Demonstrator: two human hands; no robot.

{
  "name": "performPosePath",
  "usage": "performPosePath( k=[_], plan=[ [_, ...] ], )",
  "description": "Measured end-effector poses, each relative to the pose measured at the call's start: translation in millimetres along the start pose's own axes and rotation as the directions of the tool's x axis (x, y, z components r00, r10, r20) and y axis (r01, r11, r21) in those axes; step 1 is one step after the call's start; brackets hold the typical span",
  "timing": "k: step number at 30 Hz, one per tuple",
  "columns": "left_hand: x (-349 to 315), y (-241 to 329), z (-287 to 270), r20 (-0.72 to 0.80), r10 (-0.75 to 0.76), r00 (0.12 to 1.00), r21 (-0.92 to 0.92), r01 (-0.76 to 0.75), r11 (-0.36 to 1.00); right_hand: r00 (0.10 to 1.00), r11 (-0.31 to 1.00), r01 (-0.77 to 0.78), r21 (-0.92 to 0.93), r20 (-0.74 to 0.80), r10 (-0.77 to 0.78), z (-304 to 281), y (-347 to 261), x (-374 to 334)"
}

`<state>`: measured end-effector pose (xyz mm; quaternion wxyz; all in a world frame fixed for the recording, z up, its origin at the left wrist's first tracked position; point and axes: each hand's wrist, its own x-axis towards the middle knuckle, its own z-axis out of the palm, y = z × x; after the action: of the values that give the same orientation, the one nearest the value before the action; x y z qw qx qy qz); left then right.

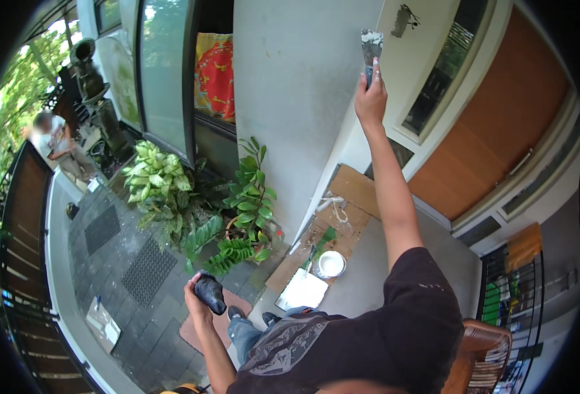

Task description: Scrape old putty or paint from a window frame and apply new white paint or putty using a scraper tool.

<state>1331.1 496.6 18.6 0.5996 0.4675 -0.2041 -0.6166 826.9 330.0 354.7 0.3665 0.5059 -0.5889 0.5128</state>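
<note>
The scraper [371,47] is high up at the far top of the view, right against the pale wall [303,98]. Its flat blade is grey and smeared with paste, and its handle is dark. The right hand [371,98] is wrapped tight around the handle, with the arm stretched straight up. A dark grey patch [405,20] sits on the wall just to the right of the blade, close to a window frame [447,72]. The wall to the left of the blade is wide and bare.

The left hand [197,297] is low and near, on the left. It is closed around a dark scoop-shaped tool [210,293], held out over the ground.

Far below, flat cardboard [342,210] lies along the foot of the wall. A white tub [331,263] and a white board [302,289] rest on it. Green pot plants [247,210] stand just left of the cardboard, in front of a glass door [165,72]. Dark floor tiles with two mats [147,270] spread out to the left, with lots of open room. A brown door [493,118] is on the right. Another person [57,148] stands far off on the left.
</note>
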Motion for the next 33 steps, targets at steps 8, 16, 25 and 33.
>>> performPosePath(
  k=[8,16,25,33],
  plan=[
    [81,29,-5,0.203,-0.196,0.959,0.016,0.197,0.98,0.991,0.985,-0.122,-0.126,-0.066,0.114,32,-12,41],
    [140,66,-11,0.191,-0.207,0.959,0.111,0.189,0.976,0.985,0.98,-0.136,-0.145,-0.124,0.118,40,-10,47],
    [167,54,-2,0.128,-0.248,0.96,0.112,0.234,0.966,0.986,0.972,-0.13,-0.197,-0.13,0.106,48,-4,53],
    [166,42,15,0.132,-0.309,0.942,0.142,0.29,0.946,0.987,0.96,-0.116,-0.255,-0.137,0.083,49,-10,75]
  ],
)
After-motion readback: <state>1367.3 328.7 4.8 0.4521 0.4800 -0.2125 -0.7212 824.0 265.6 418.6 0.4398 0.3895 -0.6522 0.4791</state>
